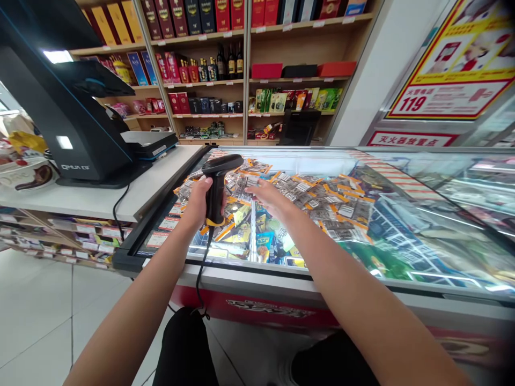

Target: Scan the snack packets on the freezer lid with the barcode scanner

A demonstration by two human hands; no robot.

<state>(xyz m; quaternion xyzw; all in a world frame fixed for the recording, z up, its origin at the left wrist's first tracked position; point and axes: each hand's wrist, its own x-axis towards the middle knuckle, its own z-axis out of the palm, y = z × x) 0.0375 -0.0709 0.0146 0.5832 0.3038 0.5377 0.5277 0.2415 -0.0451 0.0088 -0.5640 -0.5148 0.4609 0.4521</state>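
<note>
My left hand [198, 201] is wrapped round the grip of a black barcode scanner [216, 187] with yellow trim, its head on top and its cable hanging down in front. To its right, my right hand [272, 198] stretches over a pile of small clear packets [338, 206] with orange edges and white barcode labels. The fingers are extended and slightly apart, by a packet [241, 185] near the scanner; whether they touch it is hard to see. The packets lie spread on the glass top of a chest freezer [257, 272].
Wrapped frozen goods [277, 241] show through the glass. At the left, a black checkout terminal [92, 128] and a scale [148, 142] stand on a white counter [161, 179]. Shelves [298, 53] with boxes and bottles line the back. The scanner cable [200, 268] droops over the freezer's front edge.
</note>
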